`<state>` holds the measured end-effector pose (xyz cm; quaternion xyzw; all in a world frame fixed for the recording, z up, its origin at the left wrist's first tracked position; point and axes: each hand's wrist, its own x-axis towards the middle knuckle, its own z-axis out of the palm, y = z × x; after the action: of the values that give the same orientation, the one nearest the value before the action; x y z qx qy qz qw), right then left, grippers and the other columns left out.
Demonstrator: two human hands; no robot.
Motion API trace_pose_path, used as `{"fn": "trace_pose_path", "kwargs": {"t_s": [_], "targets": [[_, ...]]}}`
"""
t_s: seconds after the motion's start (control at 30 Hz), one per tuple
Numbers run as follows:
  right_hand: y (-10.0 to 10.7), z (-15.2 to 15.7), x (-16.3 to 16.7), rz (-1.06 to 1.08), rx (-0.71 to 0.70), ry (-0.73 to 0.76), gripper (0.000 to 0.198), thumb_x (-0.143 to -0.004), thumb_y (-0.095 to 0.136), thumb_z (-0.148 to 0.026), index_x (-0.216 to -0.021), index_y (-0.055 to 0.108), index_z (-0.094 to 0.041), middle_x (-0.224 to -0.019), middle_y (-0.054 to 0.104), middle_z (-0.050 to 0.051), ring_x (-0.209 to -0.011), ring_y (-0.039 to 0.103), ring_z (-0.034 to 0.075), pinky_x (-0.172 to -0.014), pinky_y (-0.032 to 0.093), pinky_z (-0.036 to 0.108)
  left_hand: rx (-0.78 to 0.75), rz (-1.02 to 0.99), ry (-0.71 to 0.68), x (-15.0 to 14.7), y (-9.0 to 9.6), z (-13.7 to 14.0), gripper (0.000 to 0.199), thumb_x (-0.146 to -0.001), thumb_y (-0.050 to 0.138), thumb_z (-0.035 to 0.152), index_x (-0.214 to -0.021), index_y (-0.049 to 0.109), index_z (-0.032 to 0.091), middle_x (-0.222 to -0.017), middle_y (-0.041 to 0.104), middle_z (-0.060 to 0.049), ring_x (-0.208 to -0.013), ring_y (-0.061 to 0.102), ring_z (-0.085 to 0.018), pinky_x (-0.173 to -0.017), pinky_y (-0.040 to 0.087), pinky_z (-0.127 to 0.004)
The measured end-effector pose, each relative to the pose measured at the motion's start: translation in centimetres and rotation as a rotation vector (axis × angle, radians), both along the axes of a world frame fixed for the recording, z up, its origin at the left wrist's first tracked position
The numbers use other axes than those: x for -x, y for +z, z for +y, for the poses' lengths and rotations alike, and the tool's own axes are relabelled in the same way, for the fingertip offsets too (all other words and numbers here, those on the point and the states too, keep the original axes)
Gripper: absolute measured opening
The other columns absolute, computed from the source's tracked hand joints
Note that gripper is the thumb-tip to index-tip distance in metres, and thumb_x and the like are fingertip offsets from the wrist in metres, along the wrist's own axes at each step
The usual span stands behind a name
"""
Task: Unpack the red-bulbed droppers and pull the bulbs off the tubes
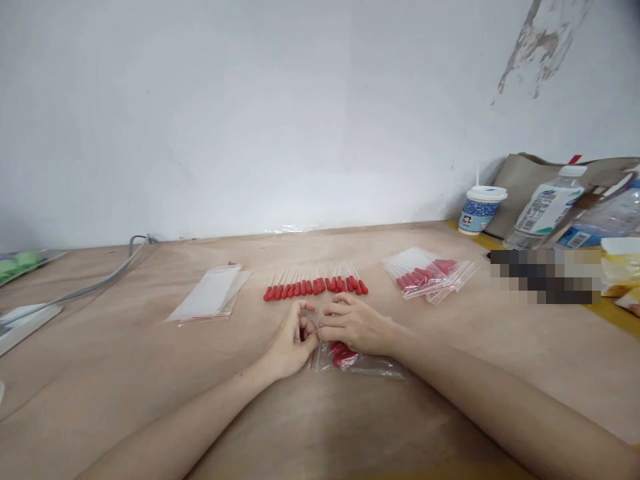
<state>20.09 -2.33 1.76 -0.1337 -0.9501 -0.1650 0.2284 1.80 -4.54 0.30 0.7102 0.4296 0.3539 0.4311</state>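
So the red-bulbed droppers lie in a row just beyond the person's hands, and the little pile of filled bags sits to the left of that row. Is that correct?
Not quite: the head view shows the pile of filled bags to the right of that row, not the left. The red-bulbed droppers do lie just beyond the left hand and right hand.

I count on my feed: one left hand [293, 341], one right hand [359, 325], one bag [380, 367] at them, one flat-bag stack [204, 297], one filled-bag pile [417, 257], layers unclear; over a dozen red-tipped sticks [303, 288], overlapping, exact figure unclear; two bottles [546, 205], one cup [477, 219], one handbag [514, 181].
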Motion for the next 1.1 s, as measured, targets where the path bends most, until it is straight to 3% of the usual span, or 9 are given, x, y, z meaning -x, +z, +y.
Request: {"fn": "trace_pose_path", "kwargs": {"t_s": [0.17,0.43,0.57,0.7,0.83,0.97,1.1], "targets": [[-0.7,0.4,0.0,0.122,0.074,-0.101,0.021,-0.087,0.041,-0.015,-0.091,0.061,-0.021,-0.09,0.064,0.001,-0.081,0.047,0.014,-0.076,0.029,0.031,-0.049,0.03,-0.038,0.2,0.2,0.0,0.032,-0.079,0.052,0.029,-0.104,0.034,0.017,-0.057,0.044,0.007,-0.052,0.041,-0.009,-0.052,0.031,-0.021],[-0.9,0.3,0.2,0.184,0.047,-0.115,0.021,-0.085,0.041,-0.013,-0.079,0.061,-0.019,-0.082,0.064,0.002,-0.079,0.044,0.015,-0.068,0.028,0.03,-0.128,0.149,-0.025,0.1,0.2,0.6,0.027,-0.084,0.046,0.029,-0.107,0.04,0.016,-0.073,0.056,0.0,-0.064,0.048,-0.012,-0.06,0.036,-0.025],[-0.9,0.3,0.4,0.143,0.008,-0.133,0.021,-0.086,0.039,-0.014,-0.076,0.058,-0.017,-0.081,0.062,0.003,-0.081,0.044,0.015,-0.069,0.028,0.031,-0.135,0.103,-0.005,-0.2,-0.1,0.8,0.026,-0.083,0.047,0.026,-0.105,0.038,0.016,-0.062,0.048,0.004,-0.056,0.044,-0.01,-0.055,0.033,-0.023],[-0.5,0.4,0.5,0.042,0.01,-0.111,0.02,-0.086,0.037,-0.011,-0.086,0.056,-0.016,-0.09,0.061,0.005,-0.084,0.045,0.015,-0.074,0.03,0.032,-0.137,0.057,0.042,-0.3,-0.5,0.9,0.027,-0.079,0.05,0.021,-0.102,0.037,0.016,-0.058,0.043,0.007,-0.05,0.039,-0.008,-0.049,0.029,-0.02],[0.4,0.0,0.1,0.095,0.168,-0.086,0.014,-0.085,0.041,-0.014,-0.083,0.055,-0.016,-0.09,0.061,0.006,-0.086,0.047,0.016,-0.076,0.033,0.031,-0.147,0.05,0.103,0.0,-0.7,1.2,0.026,-0.076,0.048,0.015,-0.098,0.036,0.018,-0.058,0.045,0.007,-0.051,0.042,-0.009,-0.051,0.031,-0.02],[1.4,-0.7,-0.4,0.267,0.344,-0.062,0.012,-0.085,0.043,-0.015,-0.084,0.054,-0.018,-0.104,0.056,0.007,-0.097,0.048,0.016,-0.082,0.037,0.031,-0.238,0.104,0.07,0.3,-0.5,1.4,0.004,-0.077,0.045,0.015,-0.081,0.046,0.017,-0.064,0.05,0.003,-0.059,0.046,-0.011,-0.056,0.036,-0.022],[2.4,-1.4,-0.8,0.434,0.459,-0.098,0.015,-0.086,0.042,-0.016,-0.098,0.052,-0.018,-0.106,0.054,0.009,-0.1,0.048,0.015,-0.084,0.04,0.031,-0.27,0.182,0.026,0.4,-0.3,1.3,0.02,-0.082,0.042,0.017,-0.087,0.061,0.016,-0.078,0.06,-0.003,-0.073,0.054,-0.016,-0.067,0.041,-0.027]]}}
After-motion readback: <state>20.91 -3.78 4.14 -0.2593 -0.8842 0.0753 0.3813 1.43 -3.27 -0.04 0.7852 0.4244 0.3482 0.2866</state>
